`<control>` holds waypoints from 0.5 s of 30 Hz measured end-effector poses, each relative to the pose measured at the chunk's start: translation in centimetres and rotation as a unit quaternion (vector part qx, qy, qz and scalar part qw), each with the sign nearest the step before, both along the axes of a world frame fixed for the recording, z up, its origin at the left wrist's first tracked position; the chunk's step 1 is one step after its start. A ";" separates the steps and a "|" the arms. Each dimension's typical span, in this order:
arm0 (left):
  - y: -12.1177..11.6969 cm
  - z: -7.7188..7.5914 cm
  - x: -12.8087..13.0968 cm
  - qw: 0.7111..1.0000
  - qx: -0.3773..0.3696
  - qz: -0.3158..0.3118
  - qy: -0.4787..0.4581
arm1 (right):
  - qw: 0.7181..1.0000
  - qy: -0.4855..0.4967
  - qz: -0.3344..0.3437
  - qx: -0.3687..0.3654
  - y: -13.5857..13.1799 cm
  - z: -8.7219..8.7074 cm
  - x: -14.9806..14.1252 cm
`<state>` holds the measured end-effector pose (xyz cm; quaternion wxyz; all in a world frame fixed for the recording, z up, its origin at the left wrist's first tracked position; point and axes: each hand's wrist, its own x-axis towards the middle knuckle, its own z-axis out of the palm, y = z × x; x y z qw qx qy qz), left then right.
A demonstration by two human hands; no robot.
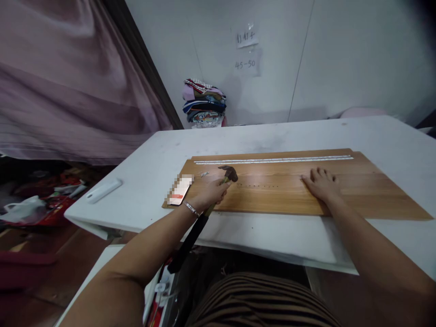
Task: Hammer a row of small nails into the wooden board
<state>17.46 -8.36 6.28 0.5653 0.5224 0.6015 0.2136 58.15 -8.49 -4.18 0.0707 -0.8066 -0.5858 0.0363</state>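
My left hand (211, 194) is wrapped round a claw hammer (190, 240), gripping it near the head. The black-sleeved handle end hangs down past the table's front edge, and the metal head sits over the board. A wooden board (368, 190) lies flat on the table, with a row of small nails (262, 185) across its middle. Fingers spread, my right hand (320, 182) rests on the board to the right of that row. A few loose nails (204, 174) lie left of the hammer head.
Two white strips (272, 160) run along the board's far side. A phone (180, 190) lies on its left end. On the white table (129, 156) is a white elongated object (104, 190). Folded cloths (204, 104) are stacked behind the table, and a pink curtain (75, 77) hangs at left.
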 end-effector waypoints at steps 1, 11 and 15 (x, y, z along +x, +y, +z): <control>-0.1 0.0 0.2 1.000 -0.002 -0.002 0.002 | 1.000 0.001 -0.001 0.001 0.0 0.1 0.0; -0.1 -0.3 0.7 0.999 -0.014 -0.012 0.041 | 1.000 0.007 0.001 0.016 0.0 0.1 0.0; 0.0 -0.5 0.8 0.999 -0.009 -0.024 0.047 | 1.000 0.005 -0.001 0.025 0.1 -0.2 0.2</control>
